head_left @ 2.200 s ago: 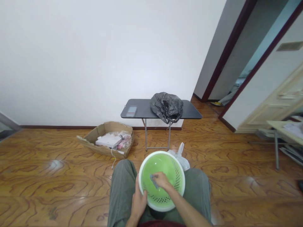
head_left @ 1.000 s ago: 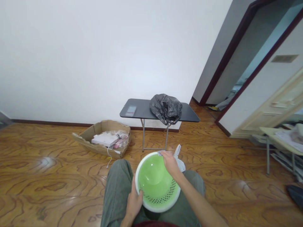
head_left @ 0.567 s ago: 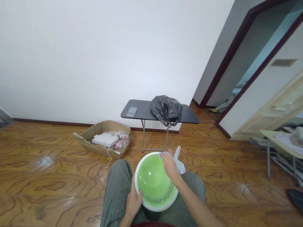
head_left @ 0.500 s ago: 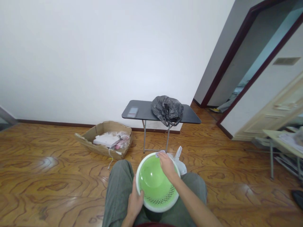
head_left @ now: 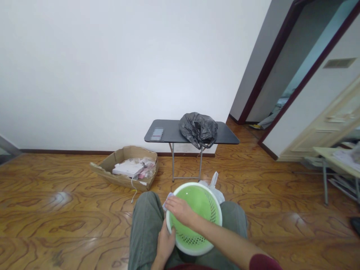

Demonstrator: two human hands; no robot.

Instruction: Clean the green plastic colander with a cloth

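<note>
A round green colander basket with a white rim [head_left: 204,203] rests on my lap, tilted toward me. My left hand [head_left: 165,242] grips its near left rim from below. My right hand [head_left: 179,209] reaches across the basket and presses a small pale blue-grey cloth [head_left: 169,197] onto the upper left rim. Only a corner of the cloth shows past my fingers. My legs in grey-green trousers [head_left: 144,225] sit under the basket.
A white plastic bag [head_left: 215,189] lies on the floor just beyond my knees. Ahead, a small dark folding table [head_left: 164,135] carries a black bin bag [head_left: 198,129]. An open cardboard box [head_left: 126,170] of papers sits left. A doorway [head_left: 277,97] opens to the right.
My right hand with the cloth went from the basket's inside bottom up to the far rim, then slid round the rim to its left side. My left hand kept its grip.
</note>
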